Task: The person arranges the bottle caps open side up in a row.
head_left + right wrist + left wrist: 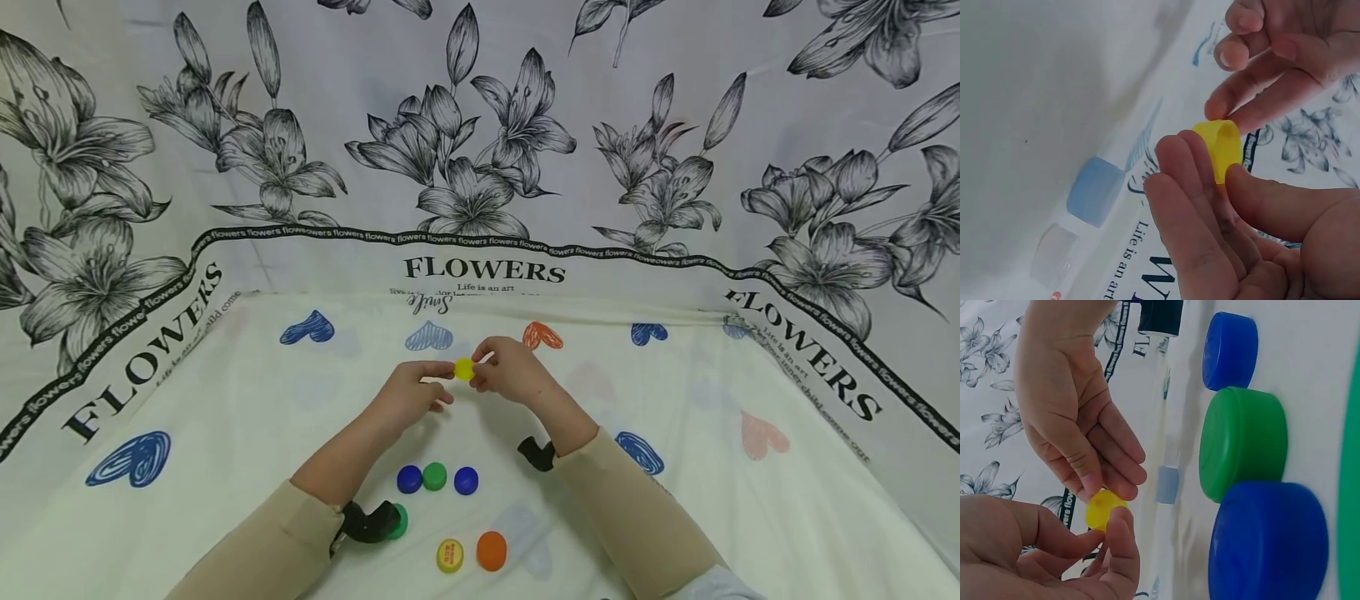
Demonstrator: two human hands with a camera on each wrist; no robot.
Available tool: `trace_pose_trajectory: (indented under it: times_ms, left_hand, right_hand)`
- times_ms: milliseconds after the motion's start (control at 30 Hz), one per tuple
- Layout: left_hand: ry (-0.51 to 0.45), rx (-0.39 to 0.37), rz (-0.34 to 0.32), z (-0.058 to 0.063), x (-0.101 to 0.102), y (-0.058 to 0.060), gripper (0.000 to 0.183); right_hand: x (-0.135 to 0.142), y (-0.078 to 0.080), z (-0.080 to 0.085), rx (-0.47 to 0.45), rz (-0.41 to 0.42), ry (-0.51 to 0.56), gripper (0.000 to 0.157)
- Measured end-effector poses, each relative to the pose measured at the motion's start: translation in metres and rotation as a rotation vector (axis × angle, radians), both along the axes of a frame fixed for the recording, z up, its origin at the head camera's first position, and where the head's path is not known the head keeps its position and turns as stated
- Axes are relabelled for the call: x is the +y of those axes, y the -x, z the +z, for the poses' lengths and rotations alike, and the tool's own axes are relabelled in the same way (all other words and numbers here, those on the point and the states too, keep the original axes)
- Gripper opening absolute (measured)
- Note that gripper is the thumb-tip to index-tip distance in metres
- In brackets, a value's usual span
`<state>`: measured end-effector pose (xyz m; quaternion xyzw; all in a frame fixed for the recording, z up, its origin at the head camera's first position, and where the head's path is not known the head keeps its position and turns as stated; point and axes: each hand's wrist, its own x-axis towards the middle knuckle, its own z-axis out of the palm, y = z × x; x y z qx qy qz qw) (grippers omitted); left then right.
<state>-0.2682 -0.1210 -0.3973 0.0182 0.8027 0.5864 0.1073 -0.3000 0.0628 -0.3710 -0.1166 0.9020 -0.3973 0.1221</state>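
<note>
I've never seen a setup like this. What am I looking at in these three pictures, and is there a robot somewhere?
No robot here: these are a person's own left hand and right hand. The widest picture comes from a camera on the head, looking forward and down. The other two come from cameras on the wrists, each showing its hand close up.

Both hands hold a small yellow cap by the fingertips. On the pale cloth lie a blue cap, a green cap and another blue cap. Nearer the person are a printed yellow cap and an orange cap. A second green cap is partly hidden behind black wrist gear.
</note>
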Motion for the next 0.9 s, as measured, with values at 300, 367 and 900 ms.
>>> trace_pose_trajectory:
  times_ms: [300, 367, 900]
  left_hand:
    - [-0.048, -0.162, -0.024, -0.006, 0.0, 0.002, 0.047]
    - [-0.031, -0.174, -0.033, -0.007, 0.0, 0.002, 0.046]
    - [0.024, -0.17, -0.111, -0.008, 0.0, -0.001, 0.045]
  right_hand:
    - [-0.001, 0.003, -0.006, -0.128, 0.058, 0.002, 0.035]
    - [-0.001, 0.003, -0.009, -0.182, 0.06, 0.028, 0.038]
    - [0.004, 0.005, -0.014, -0.346, 0.093, 0.102, 0.053]
